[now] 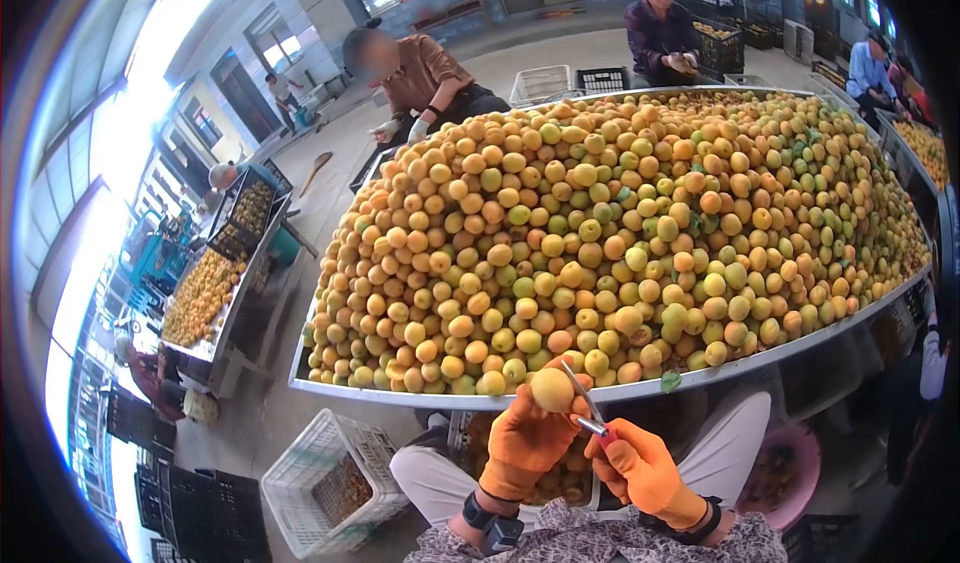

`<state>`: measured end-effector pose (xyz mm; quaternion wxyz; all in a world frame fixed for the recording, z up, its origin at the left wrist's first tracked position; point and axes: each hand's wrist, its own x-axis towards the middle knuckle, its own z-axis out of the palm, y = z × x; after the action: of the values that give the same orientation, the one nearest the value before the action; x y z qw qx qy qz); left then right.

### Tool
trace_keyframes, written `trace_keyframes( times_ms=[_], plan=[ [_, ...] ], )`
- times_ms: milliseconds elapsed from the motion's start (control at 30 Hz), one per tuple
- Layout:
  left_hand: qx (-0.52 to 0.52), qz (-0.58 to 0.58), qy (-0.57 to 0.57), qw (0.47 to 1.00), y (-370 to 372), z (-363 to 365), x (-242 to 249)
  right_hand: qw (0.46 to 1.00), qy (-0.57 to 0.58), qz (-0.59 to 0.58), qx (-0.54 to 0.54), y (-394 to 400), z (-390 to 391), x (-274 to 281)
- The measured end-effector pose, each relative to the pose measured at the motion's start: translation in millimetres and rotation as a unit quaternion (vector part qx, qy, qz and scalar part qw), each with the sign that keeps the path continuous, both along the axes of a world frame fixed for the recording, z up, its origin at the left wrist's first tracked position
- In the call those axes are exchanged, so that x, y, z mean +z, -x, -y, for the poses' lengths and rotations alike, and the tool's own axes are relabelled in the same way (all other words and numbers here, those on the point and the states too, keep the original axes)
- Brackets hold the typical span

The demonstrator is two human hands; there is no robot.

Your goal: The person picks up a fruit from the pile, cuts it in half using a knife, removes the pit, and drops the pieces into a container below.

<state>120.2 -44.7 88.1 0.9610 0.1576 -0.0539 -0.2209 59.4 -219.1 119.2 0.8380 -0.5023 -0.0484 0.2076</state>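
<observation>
In an orange glove, my left hand (525, 438) is closed around a yellow-orange apricot (552, 390), held just in front of the table's near edge. My right hand (645, 471), gloved the same way, grips a small knife (597, 426) with a red handle. Its thin metal blade points up and left, right at the side of the apricot. Beyond both hands rises a large heap of apricots (600, 243), yellow, orange and some greenish, on a metal-rimmed table (400, 392). A green leaf (670, 382) hangs on the near rim.
Below left stands a white plastic crate (325, 478) with dark scraps inside. A pink basin (785, 473) sits low on the right. Two people (425, 83) work across the heap. Another apricot table (210, 293) is at the left, with stacked black crates (205, 513) nearer.
</observation>
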Motion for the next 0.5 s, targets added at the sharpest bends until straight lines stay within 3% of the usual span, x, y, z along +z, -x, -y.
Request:
trace_keyframes(
  times_ms=[133,167,200,233,267,333,400,433,500],
  plan=[
    [-0.007,0.036,0.033,0.999,13.2,-21.5,-13.0,0.998,0.058,0.004,0.027,10.7,-9.1,4.7],
    [0.016,0.052,-0.047,0.997,18.3,-27.0,-10.1,0.997,0.074,0.01,0.035,12.9,-10.5,5.1],
    [0.021,0.051,-0.044,0.998,25.0,-35.2,-4.1,0.996,0.077,0.01,0.04,15.5,-12.3,4.3],
    [0.036,0.116,-0.247,0.961,33.1,-42.8,10.1,0.996,0.075,0.027,0.047,18.6,-13.9,2.9],
    [0.049,0.172,-0.438,0.881,38.5,-47.7,20.7,0.995,0.073,0.045,0.055,21.3,-15.1,2.4],
    [0.063,0.168,-0.447,0.876,40.7,-52.2,25.0,0.995,0.074,0.035,0.062,25.1,-16.5,7.6],
    [0.083,0.294,-0.576,0.758,43.3,-57.2,21.3,0.994,0.074,0.023,0.071,27.2,-20.1,8.1],
    [0.114,0.346,-0.588,0.722,44.2,-56.3,21.9,0.994,0.074,0.037,0.075,26.6,-23.9,4.0],
    [0.107,0.345,-0.603,0.711,50.7,-54.9,21.9,0.991,0.086,0.062,0.079,26.7,-30.0,-1.1]
  ],
)
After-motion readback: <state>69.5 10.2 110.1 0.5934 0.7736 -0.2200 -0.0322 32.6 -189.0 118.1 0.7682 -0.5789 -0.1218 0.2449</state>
